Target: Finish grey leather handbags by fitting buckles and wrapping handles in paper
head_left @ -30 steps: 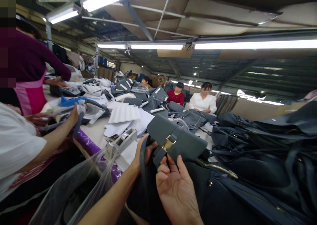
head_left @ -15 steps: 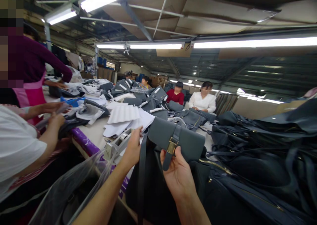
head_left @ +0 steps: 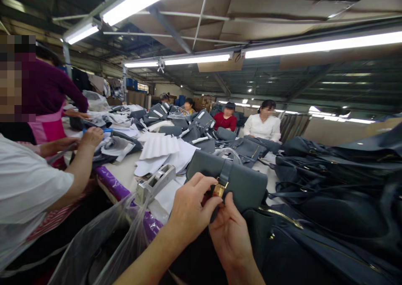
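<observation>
A dark grey-green handbag [head_left: 248, 180] with a flap stands in front of me, a short strap [head_left: 225, 170] running down its middle through a gold buckle [head_left: 219, 190]. My left hand [head_left: 191, 203] pinches the buckle from the left, thumb and fingers closed at its edge. Just below, my right hand [head_left: 230, 230] has its thumb by the buckle and its fingers curled around the strap's lower end, which is mostly hidden. Its palm faces up. The lower body of the bag is dark and partly covered by my forearms.
A tape dispenser [head_left: 157, 182] stands left of the bag beside white foam sheets [head_left: 158, 147]. Dark bags [head_left: 339, 209] with gold zips pile up at right. Clear plastic [head_left: 103, 239] hangs at the purple table edge [head_left: 113, 184]. A co-worker in white [head_left: 28, 180] handles pieces at left; others sit across.
My left hand has come from beside the tape dispenser over to the buckle and closed on it. My right hand stays at the strap. The view has shifted slightly.
</observation>
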